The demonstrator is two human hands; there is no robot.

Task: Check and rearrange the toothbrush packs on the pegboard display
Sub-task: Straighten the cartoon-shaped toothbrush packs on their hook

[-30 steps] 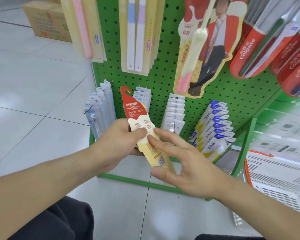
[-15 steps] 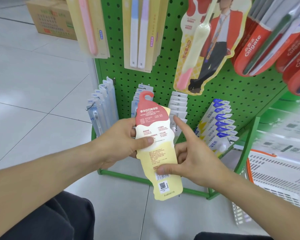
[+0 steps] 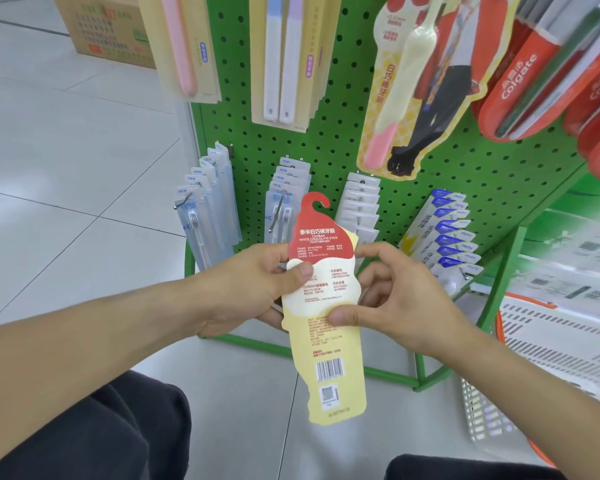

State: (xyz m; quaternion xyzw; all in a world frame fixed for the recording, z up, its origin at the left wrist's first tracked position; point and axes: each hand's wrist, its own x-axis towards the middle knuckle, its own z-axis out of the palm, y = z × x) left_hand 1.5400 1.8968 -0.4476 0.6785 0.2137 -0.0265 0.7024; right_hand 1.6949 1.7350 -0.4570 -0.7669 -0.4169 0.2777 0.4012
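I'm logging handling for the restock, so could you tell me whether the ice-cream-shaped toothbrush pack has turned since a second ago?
Yes. The pack has swung from tilted to nearly upright against the green pegboard.

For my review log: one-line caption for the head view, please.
Both hands, left hand and right hand, hold a white chocolate stick toothbrush pack, back side up, before the green pegboard.

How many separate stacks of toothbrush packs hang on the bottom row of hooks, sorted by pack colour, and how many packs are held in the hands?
Clear packs with pale blue tops: 2 stacks
White packs: 1 stack
Blue-and-white packs: 1 stack
Total on the bottom row: 4 stacks
Red-and-cream pack, held by left hand and right hand: 1
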